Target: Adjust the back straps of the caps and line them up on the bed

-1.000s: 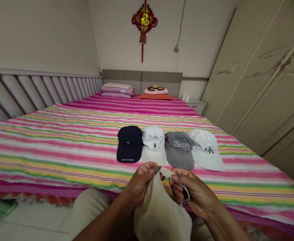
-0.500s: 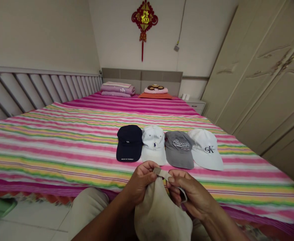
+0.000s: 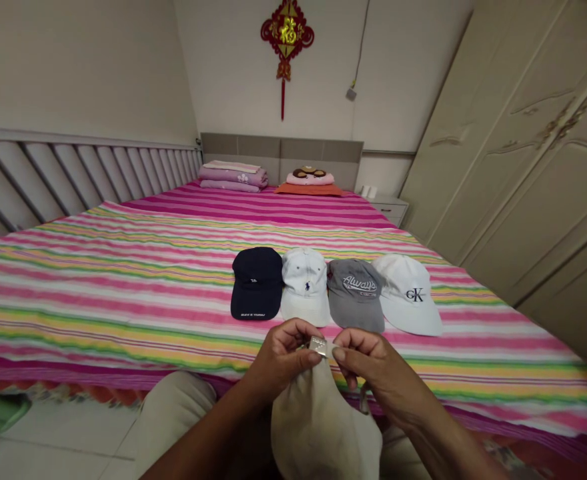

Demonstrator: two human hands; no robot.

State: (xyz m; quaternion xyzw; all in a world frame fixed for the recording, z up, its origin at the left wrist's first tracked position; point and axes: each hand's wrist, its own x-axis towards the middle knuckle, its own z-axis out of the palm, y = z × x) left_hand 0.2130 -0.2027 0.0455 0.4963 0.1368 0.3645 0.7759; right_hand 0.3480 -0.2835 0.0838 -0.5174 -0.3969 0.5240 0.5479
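Observation:
My left hand (image 3: 284, 359) and my right hand (image 3: 366, 360) pinch the back strap of a beige baseball cap (image 3: 326, 430), which hangs crown-down below them. A small metal strap buckle (image 3: 318, 345) shows between my fingertips. Beyond my hands, several caps lie in a row on the bed: a navy cap (image 3: 256, 283), a white Polo cap (image 3: 305, 287), a grey "Always" cap (image 3: 355, 293) and a white CK cap (image 3: 407, 293). My hands touch none of these.
A bed with a striped pink and yellow sheet (image 3: 123, 300) spans the view, with folded bedding (image 3: 232, 177) and pillows (image 3: 307, 180) at its head. A cream wardrobe (image 3: 523, 167) stands right, a slatted radiator-like panel (image 3: 73, 180) left. My knee (image 3: 173, 417) shows below.
My hands have drawn closer together at the strap. The metal buckle now shows between my fingertips, and the strap's loop on the right has mostly closed up.

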